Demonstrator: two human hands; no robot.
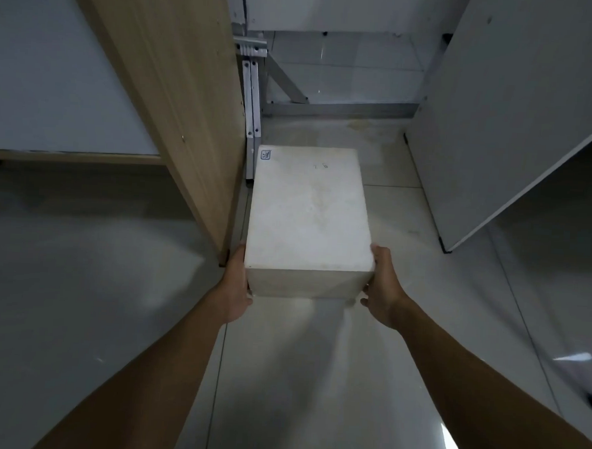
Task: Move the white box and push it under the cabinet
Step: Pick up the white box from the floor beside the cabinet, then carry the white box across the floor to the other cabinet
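A white foam box (310,211) is in the middle of the view, long side pointing away from me, with a small blue sticker at its far left corner. My left hand (234,286) presses against the box's near left side and my right hand (382,287) grips its near right corner. Whether the box rests on the tiled floor or is held just above it, I cannot tell. The cabinet (178,81) with a wood-grain side panel and a grey-white front stands to the left, its side panel close beside the box.
A white panel unit (498,125) stands to the right of the box. Straight ahead, a metal frame (288,86) with a diagonal brace stands under a white surface. Glossy grey floor tiles (307,379) stretch between the furniture.
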